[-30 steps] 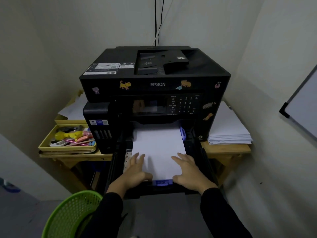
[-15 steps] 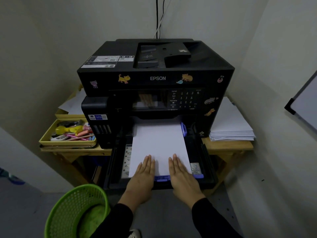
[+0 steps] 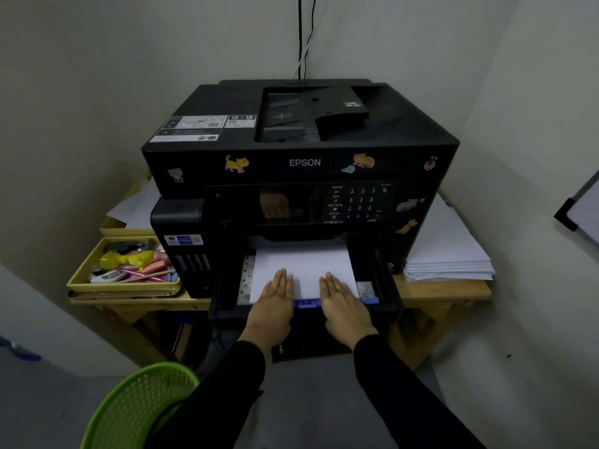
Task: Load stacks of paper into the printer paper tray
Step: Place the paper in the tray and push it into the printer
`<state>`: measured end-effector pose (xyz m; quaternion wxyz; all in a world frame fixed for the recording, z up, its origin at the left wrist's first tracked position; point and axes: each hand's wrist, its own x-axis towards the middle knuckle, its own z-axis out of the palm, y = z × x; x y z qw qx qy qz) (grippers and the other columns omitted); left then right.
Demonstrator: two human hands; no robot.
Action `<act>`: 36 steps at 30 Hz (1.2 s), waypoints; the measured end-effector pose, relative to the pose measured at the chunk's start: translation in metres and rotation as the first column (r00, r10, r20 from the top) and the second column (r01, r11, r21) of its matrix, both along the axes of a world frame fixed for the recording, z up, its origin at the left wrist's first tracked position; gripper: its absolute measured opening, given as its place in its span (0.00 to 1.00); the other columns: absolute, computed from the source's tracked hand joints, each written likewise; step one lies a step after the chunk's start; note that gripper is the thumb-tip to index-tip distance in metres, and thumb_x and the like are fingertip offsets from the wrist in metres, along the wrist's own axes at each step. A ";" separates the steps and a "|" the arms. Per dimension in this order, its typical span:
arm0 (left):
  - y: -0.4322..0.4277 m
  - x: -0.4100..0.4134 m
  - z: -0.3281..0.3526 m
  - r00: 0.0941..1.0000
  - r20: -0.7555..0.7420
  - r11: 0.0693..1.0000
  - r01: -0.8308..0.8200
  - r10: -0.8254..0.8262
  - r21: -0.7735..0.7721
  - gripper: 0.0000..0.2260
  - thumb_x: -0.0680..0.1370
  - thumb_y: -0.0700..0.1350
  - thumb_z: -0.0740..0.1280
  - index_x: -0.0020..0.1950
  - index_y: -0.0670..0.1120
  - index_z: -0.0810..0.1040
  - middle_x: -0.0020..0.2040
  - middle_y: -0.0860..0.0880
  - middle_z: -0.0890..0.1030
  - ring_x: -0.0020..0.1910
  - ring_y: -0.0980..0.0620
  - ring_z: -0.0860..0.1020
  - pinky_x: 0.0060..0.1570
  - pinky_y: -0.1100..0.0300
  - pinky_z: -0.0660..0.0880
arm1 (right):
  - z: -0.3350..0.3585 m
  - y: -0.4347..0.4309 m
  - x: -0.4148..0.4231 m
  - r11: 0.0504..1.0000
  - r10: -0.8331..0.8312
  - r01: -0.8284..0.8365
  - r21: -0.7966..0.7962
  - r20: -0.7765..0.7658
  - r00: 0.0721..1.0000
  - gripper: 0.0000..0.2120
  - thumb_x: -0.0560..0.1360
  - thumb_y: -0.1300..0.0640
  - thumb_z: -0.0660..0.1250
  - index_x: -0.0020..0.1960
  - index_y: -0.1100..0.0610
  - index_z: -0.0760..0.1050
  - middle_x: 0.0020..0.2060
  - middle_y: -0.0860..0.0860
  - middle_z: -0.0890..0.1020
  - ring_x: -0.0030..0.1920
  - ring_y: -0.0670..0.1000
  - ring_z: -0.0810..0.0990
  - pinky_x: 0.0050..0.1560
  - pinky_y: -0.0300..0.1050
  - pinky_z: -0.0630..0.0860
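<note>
A black Epson printer (image 3: 301, 163) stands on a wooden table in a corner. Its black paper tray (image 3: 387, 296) sticks out a little at the front and holds a white paper stack (image 3: 304, 264). A blue guide (image 3: 308, 303) sits at the stack's near edge. My left hand (image 3: 270, 306) lies flat, fingers together, on the near left of the stack and the tray front. My right hand (image 3: 343, 303) lies flat the same way on the near right. Neither hand grips anything.
A second paper pile (image 3: 450, 254) lies on the table (image 3: 447, 291) right of the printer. A yellow box of stationery (image 3: 129, 267) sits to the left. A green basket (image 3: 136, 406) stands on the floor at lower left. Walls close in on both sides.
The tray has slid further into the printer, so less paper shows. Both hands went from spread fingers to flat, fingers together, and moved forward with the tray.
</note>
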<state>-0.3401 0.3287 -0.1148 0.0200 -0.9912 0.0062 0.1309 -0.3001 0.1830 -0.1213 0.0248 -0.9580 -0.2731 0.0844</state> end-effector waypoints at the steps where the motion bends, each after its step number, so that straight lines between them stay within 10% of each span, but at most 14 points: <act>1: 0.002 0.009 0.000 1.000 0.023 1.000 -0.014 0.013 0.005 0.33 0.78 0.37 0.55 0.76 0.36 0.38 0.78 0.38 0.40 0.78 0.44 0.39 0.77 0.54 0.43 | 0.001 0.003 0.010 1.000 -0.009 0.009 -0.011 0.011 1.000 0.36 0.75 0.68 0.59 0.77 0.65 0.43 0.77 0.62 0.48 0.78 0.55 0.49 0.78 0.46 0.47; 9: 0.004 0.037 0.003 0.913 0.173 0.918 -0.331 0.370 -0.216 0.39 0.76 0.44 0.60 0.76 0.36 0.38 0.77 0.37 0.37 0.77 0.41 0.35 0.75 0.48 0.36 | 0.008 0.016 0.045 0.965 -0.223 0.239 -0.108 0.140 0.965 0.36 0.75 0.61 0.61 0.77 0.61 0.46 0.77 0.64 0.50 0.77 0.63 0.43 0.68 0.73 0.36; 13: -0.022 0.023 -0.003 0.582 0.150 0.505 -0.514 0.799 -0.694 0.50 0.70 0.46 0.70 0.75 0.33 0.37 0.75 0.34 0.34 0.74 0.41 0.31 0.74 0.47 0.34 | 0.003 0.008 0.021 0.845 -0.498 0.485 0.226 -0.002 0.867 0.49 0.68 0.54 0.68 0.78 0.54 0.40 0.75 0.65 0.37 0.74 0.66 0.31 0.68 0.72 0.33; 16: -0.034 0.028 0.000 0.349 -0.235 -0.006 -0.547 0.907 -0.837 0.46 0.73 0.39 0.69 0.75 0.33 0.35 0.76 0.36 0.34 0.76 0.40 0.33 0.75 0.50 0.36 | -0.003 0.010 0.006 0.339 -0.672 0.719 0.607 -0.379 0.636 0.54 0.68 0.58 0.71 0.77 0.57 0.34 0.76 0.63 0.36 0.76 0.60 0.34 0.75 0.62 0.38; 18: -0.036 0.035 0.003 0.325 -0.376 -0.186 -0.489 0.868 -0.852 0.41 0.76 0.36 0.63 0.75 0.34 0.35 0.77 0.38 0.35 0.77 0.42 0.37 0.76 0.52 0.41 | 0.001 0.011 0.011 -0.078 -0.484 0.784 0.616 -0.711 0.510 0.52 0.71 0.63 0.70 0.76 0.57 0.31 0.78 0.59 0.45 0.78 0.59 0.45 0.77 0.58 0.48; 22: -0.035 0.045 0.003 0.334 -0.413 -0.263 -0.412 0.847 -0.872 0.35 0.79 0.37 0.59 0.76 0.37 0.36 0.78 0.43 0.37 0.76 0.41 0.55 0.71 0.53 0.60 | 0.010 0.008 0.029 -0.368 -0.212 0.800 0.474 -0.880 0.425 0.44 0.74 0.67 0.62 0.77 0.59 0.34 0.75 0.58 0.59 0.74 0.59 0.61 0.74 0.53 0.58; 29: -0.006 0.082 0.009 0.280 -0.555 -0.481 -0.292 0.784 -0.827 0.47 0.69 0.69 0.62 0.77 0.39 0.52 0.78 0.40 0.55 0.72 0.40 0.65 0.71 0.47 0.62 | 0.017 0.007 0.071 -0.513 0.002 0.793 0.330 -0.923 0.385 0.34 0.71 0.46 0.69 0.71 0.57 0.63 0.65 0.53 0.74 0.66 0.54 0.72 0.71 0.53 0.64; 36: -0.006 0.100 0.005 0.268 -0.491 -0.402 -0.326 0.829 -0.856 0.42 0.75 0.65 0.58 0.77 0.36 0.51 0.76 0.35 0.58 0.74 0.36 0.60 0.74 0.44 0.58 | 0.020 0.011 0.092 -0.565 0.048 0.760 0.322 -0.906 0.420 0.37 0.71 0.37 0.66 0.71 0.59 0.63 0.55 0.51 0.79 0.62 0.59 0.77 0.70 0.55 0.67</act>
